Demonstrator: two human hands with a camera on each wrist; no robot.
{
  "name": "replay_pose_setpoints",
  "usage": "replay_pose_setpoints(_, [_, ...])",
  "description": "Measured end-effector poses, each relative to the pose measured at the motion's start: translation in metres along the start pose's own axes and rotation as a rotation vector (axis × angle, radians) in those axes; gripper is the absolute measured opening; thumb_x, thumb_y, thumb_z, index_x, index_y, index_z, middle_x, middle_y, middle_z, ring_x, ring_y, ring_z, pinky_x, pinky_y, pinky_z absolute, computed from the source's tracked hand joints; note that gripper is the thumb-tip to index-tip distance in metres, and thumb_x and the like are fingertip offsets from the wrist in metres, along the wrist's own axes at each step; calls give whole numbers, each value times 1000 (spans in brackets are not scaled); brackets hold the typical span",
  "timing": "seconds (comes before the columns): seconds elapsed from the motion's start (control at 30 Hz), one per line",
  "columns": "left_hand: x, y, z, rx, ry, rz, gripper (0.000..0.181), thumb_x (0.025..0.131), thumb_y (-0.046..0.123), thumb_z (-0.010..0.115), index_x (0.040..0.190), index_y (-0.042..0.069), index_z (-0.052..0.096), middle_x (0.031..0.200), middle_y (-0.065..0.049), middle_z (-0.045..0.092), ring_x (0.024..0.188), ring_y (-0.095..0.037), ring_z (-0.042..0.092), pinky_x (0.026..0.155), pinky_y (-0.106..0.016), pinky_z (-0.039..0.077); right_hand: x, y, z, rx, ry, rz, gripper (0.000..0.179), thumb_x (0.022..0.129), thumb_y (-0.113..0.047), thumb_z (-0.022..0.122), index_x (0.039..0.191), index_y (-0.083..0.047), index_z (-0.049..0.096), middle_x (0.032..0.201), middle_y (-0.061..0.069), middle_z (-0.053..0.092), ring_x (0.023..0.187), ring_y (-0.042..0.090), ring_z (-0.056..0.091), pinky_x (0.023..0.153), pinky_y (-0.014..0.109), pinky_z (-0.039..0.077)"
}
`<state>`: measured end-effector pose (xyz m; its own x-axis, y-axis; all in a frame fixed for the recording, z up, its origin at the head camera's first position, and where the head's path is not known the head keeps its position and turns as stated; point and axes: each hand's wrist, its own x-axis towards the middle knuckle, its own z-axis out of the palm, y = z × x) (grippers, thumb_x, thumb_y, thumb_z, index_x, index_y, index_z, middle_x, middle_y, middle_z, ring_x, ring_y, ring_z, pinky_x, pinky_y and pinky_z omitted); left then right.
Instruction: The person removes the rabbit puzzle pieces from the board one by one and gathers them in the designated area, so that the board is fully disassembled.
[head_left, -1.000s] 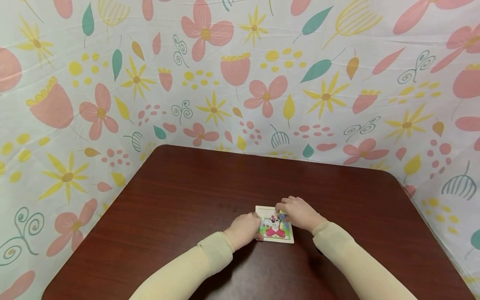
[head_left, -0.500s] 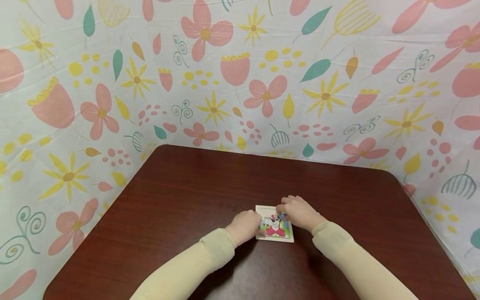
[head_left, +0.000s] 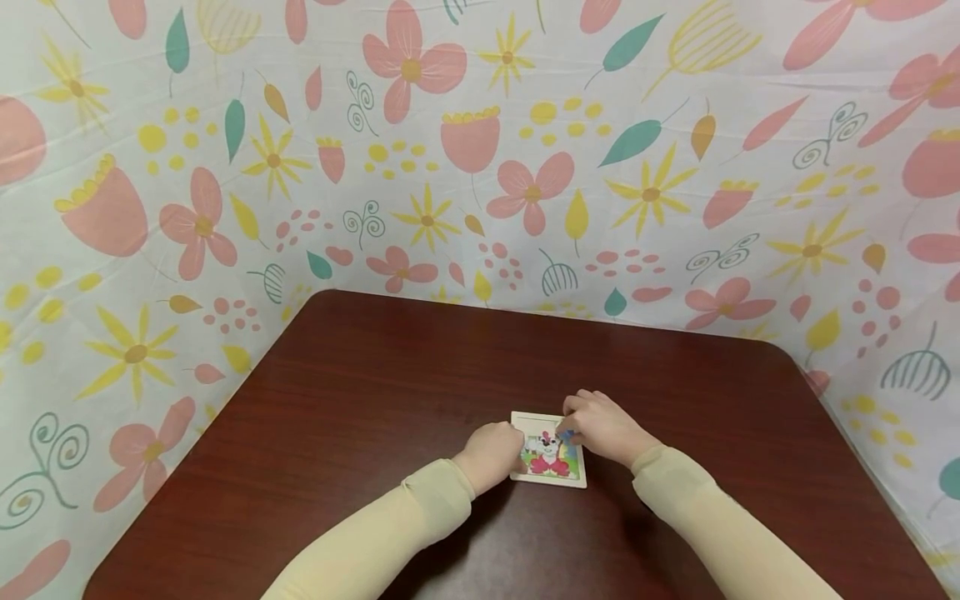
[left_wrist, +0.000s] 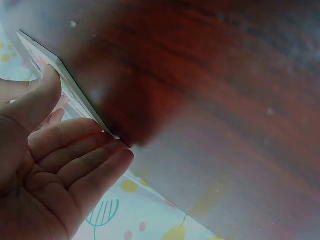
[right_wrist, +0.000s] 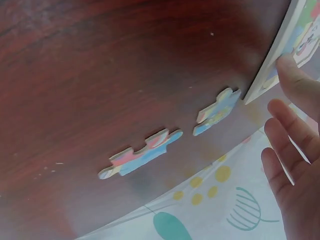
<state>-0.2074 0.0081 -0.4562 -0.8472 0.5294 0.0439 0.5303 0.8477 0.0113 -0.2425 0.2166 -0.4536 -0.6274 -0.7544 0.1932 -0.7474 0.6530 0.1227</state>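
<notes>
A small jigsaw puzzle board with a pale frame and a cartoon animal in red lies flat on the table between both hands. My left hand holds its left edge; in the left wrist view the thumb lies against the frame and the other fingers reach along the edge. My right hand is over the board's upper right, its thumb touching the board near the frame. Its other visible fingers are loosely extended. The hands cover parts of the picture.
Two loose jigsaw pieces, a pink-and-blue piece and a blue-and-yellow piece, lie on the dark wooden table beside the board. Floral cloth hangs behind the table and along its sides.
My left thumb has left the board's lower left corner, and the hand now sits more closed at the left edge. My right hand has shifted slightly to the right.
</notes>
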Motion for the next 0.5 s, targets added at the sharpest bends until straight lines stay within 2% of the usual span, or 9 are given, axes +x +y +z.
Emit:
replay_pose_setpoints(0.27, [1, 0, 3, 10, 18, 18, 25, 70, 37, 80, 69, 15, 70, 74, 0, 69, 63, -12, 64, 56, -25, 50, 7, -1, -2, 28, 6, -2, 18, 65, -12, 85, 77, -20, 75, 87, 1, 62, 80, 20, 52, 70, 37, 46])
replay_pose_setpoints(0.5, [1, 0, 1, 9, 0, 15, 24, 71, 36, 80, 70, 14, 71, 72, 1, 69, 62, -12, 63, 54, -25, 49, 6, 0, -2, 71, -63, 32, 21, 68, -14, 84, 84, -20, 72, 89, 0, 61, 82, 19, 53, 71, 37, 45])
